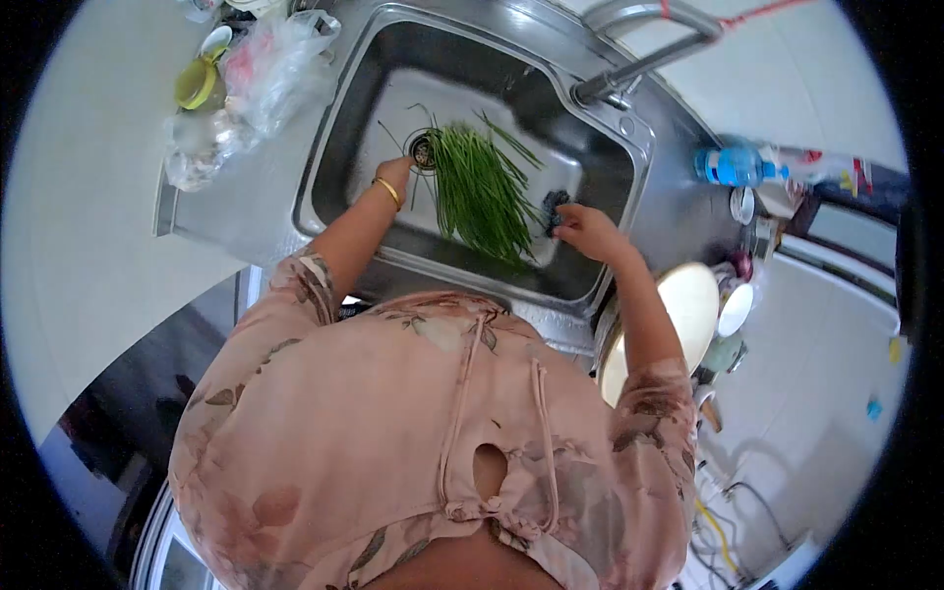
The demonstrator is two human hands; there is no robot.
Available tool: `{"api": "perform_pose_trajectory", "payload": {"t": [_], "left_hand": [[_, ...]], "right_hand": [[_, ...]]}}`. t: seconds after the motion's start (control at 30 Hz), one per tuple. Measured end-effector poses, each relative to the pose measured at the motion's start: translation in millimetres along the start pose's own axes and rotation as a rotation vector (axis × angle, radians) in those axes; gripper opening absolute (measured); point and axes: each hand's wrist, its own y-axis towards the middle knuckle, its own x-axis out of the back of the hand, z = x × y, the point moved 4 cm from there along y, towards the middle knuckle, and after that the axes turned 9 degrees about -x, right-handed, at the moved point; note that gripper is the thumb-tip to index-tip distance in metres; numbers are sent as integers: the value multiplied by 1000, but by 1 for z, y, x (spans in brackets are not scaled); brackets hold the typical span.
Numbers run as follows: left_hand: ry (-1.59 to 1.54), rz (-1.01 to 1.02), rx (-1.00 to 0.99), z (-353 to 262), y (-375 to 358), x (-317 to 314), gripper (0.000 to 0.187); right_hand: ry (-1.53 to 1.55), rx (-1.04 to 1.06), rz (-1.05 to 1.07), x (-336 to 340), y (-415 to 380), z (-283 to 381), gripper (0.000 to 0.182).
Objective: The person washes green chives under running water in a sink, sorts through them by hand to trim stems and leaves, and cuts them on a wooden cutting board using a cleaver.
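A big bunch of long green chives point(482, 192) lies in the steel sink point(344, 147), with a few loose strands around the drain point(423, 150). At the bunch's left edge, beside the drain, is my left hand point(394, 173), a gold bangle on its wrist. Its fingers are drawn together; whatever they pinch is too small to make out. To the right of the bunch, my right hand point(590, 234) pinches a dark crumpled thing point(555, 210), possibly a plastic bag or scrubber. This dark thing is close to the chive tips.
The faucet point(639, 69) reaches over the sink's back right corner. Clear plastic bags point(280, 74) and a yellow-green cup point(197, 85) are on the left counter. On the right are a blue bottle point(733, 166) and a large round pale board point(683, 315).
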Motion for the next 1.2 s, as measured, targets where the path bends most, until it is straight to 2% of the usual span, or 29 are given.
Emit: {"api": "perform_pose_trajectory", "payload": {"t": [0.03,0.13,0.23,0.3,0.37,0.43,0.47,0.53,0.57,0.67,0.7,0.8,0.87,0.9,0.97,1.0,1.07,1.13,1.17,1.2], "left_hand": [[9,-226,-4,-63,-98,-28,45],[84,-85,-50,-50,-61,-31,47],[122,-269,-169,1,14,-17,50],[146,-346,-152,28,43,-12,53],[121,-380,-140,35,50,-14,55],[46,-377,-130,25,29,-27,56],[101,-387,-161,13,18,-32,56],[215,-394,-222,-6,2,-43,55],[72,-262,-353,13,23,-44,55],[171,-308,-305,32,37,-52,59],[206,-309,-297,30,34,-59,60],[293,-298,-266,14,15,-75,65],[323,-259,-253,6,9,-79,68],[351,-265,-334,4,9,-81,70],[404,-280,-497,3,5,-84,73],[472,-319,-487,-1,-4,-86,74],[606,-402,-460,-13,-26,-92,77],[461,-416,-412,10,-14,-92,80],[389,-421,-390,23,-7,-93,81],[350,-431,-370,24,-7,-95,82]], "right_hand": [[-44,24,-10,-4,28,0,44],[-151,91,-58,-20,106,-2,39],[-223,152,-172,-24,176,0,37],[-297,199,-236,-23,208,6,37],[-265,81,-234,-28,247,-9,37],[-306,-108,-226,-36,272,-27,38],[-325,-130,-264,-41,280,-33,39],[-360,-182,-345,-50,283,-50,40],[-428,-203,-338,-55,284,-56,43],[-446,-95,-492,-59,269,-44,42],[-465,-37,-502,-61,266,-40,36],[-438,-42,-315,-70,276,-38,27],[-376,-98,-281,-70,267,-36,22],[-345,-126,-269,-67,262,-34,20],[-409,-94,-108,-78,257,-53,21],[-439,-75,-26,-86,258,-67,22],[-577,-69,38,-91,266,-79,36],[-438,-28,-170,-64,244,-41,45],[-269,112,-237,-66,261,-46,57],[-106,44,-187,-67,268,-44,62]]}}
